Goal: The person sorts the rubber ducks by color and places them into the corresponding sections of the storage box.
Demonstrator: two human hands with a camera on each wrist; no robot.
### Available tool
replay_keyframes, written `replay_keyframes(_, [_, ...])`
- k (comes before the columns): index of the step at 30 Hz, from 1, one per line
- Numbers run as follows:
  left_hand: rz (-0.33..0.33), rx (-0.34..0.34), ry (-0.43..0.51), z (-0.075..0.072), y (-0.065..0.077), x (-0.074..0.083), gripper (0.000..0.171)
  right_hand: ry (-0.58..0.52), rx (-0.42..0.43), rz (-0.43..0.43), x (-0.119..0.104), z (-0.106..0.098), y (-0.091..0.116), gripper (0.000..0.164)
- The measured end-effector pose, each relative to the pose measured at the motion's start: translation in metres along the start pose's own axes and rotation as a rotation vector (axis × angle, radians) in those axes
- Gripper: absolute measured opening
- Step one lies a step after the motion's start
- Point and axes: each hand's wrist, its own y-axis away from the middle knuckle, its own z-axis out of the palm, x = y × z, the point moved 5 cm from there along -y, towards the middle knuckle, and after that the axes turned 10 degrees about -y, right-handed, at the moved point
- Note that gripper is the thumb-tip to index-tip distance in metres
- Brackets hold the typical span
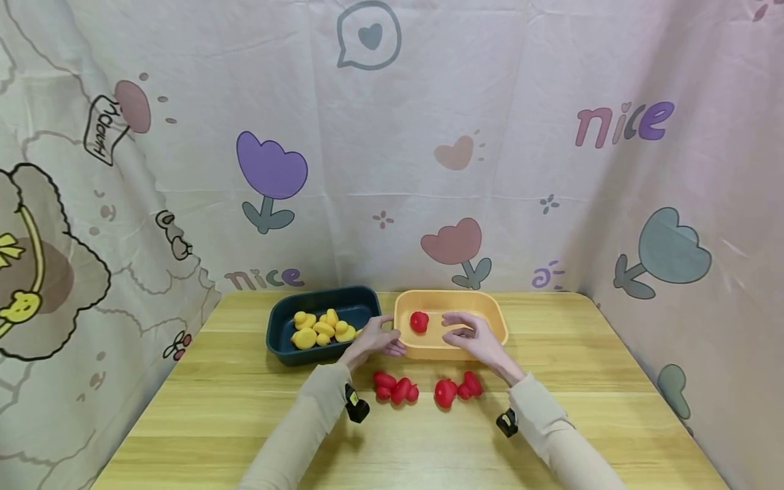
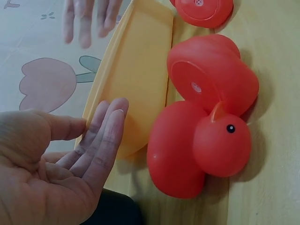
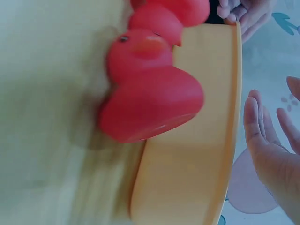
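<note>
My left hand [image 1: 375, 337] grips the left end of a yellow plastic bin [image 1: 422, 353], its thumb at the rim and its fingers along the outer wall [image 2: 136, 70]. Over the bin's right half hovers my right hand [image 1: 480, 338], thumb and fingers apart with nothing between them. Inside the bin, toward the left, lies one red rubber duck [image 1: 419, 322]. In front of the bin are more red rubber ducks: a pair on the left [image 1: 401, 390] and a pair on the right [image 1: 446, 393]. Some of these lie tipped over, bases showing in the left wrist view.
A dark blue bin [image 1: 278, 350] with several yellow rubber ducks [image 1: 323, 329] stands left of the yellow bin, close to my left hand. Both bins stand at the back of the wooden table [image 1: 202, 408], before a patterned curtain [image 1: 380, 136].
</note>
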Motion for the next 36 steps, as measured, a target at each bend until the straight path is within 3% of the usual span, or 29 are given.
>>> replay_keyframes(11, [0.01, -0.001, 0.0, 0.001, 0.0, 0.005, 0.056, 0.035, -0.101, -0.054, 0.004, 0.006, 0.027, 0.04])
replay_keyframes(17, [0.007, -0.001, 0.01, -0.001, 0.0, 0.003, 0.056, 0.051, -0.186, -0.054, 0.005, 0.019, 0.027, 0.041])
replay_keyframes(36, [0.0, -0.047, 0.023, -0.003, 0.001, 0.002, 0.057, 0.11, -0.348, -0.029, 0.011, 0.054, 0.025, 0.039])
